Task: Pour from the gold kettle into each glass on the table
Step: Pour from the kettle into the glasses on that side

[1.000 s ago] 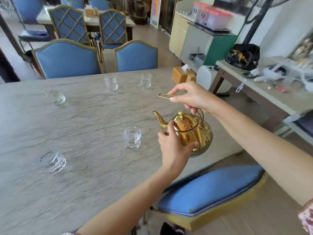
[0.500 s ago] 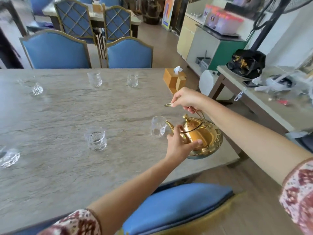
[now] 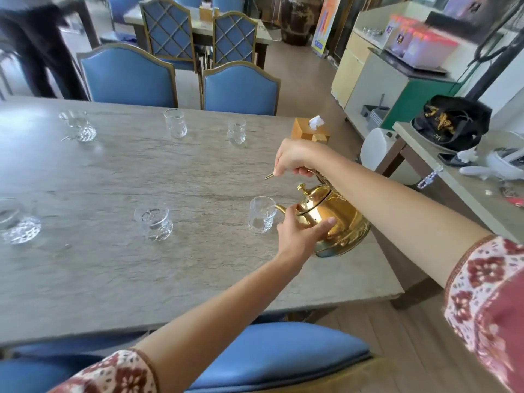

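The gold kettle (image 3: 337,219) hangs tilted over the table's right end, its spout at the rim of a clear glass (image 3: 261,214). My right hand (image 3: 297,158) grips the kettle's top handle from above. My left hand (image 3: 302,232) presses against the kettle's lid and near side. Several other clear glasses stand on the grey table (image 3: 99,265): one in the middle (image 3: 154,224), one at the left edge (image 3: 17,222), and three in the far row (image 3: 78,124) (image 3: 175,122) (image 3: 236,131).
Two blue chairs (image 3: 127,76) (image 3: 240,89) stand at the table's far side and one blue seat (image 3: 278,355) sits just below me. A wooden tissue box (image 3: 309,130) sits near the far right corner. A cluttered side table (image 3: 465,188) stands at right. A person's legs (image 3: 34,43) show at far left.
The kettle has moved right along the table to the rightmost near glass and tipped its spout to that glass's rim. My view has shifted right, so more of the far glasses show.
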